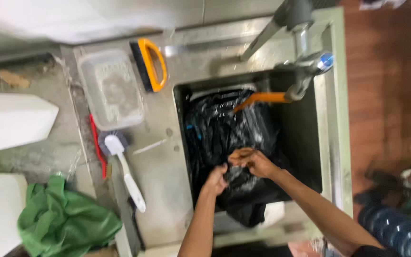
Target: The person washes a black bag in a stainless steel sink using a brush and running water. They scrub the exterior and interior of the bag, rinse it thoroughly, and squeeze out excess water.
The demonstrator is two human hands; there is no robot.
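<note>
Head view shows both hands in the sink point(329, 143) at centre frame: the left hand point(216, 179) has its grip closed on a wet black cloth point(229, 133), and the right hand point(253, 161) pinches the same cloth just beside it. At upper centre an orange-handled brush point(149, 64) lies on the steel worktop point(162, 166) beside a clear plastic tub point(110, 88); a white-handled brush point(125, 171) lies left of the sink, and a green cloth point(63, 221) sits at lower left.

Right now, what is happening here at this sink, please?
A person stands at a metal sink and works a wet black cloth with both bare hands. The left hand and the right hand both grip the cloth near its front. An orange hose from the tap points at it. On the counter lie an orange-handled brush, a white brush and a clear container.
</note>
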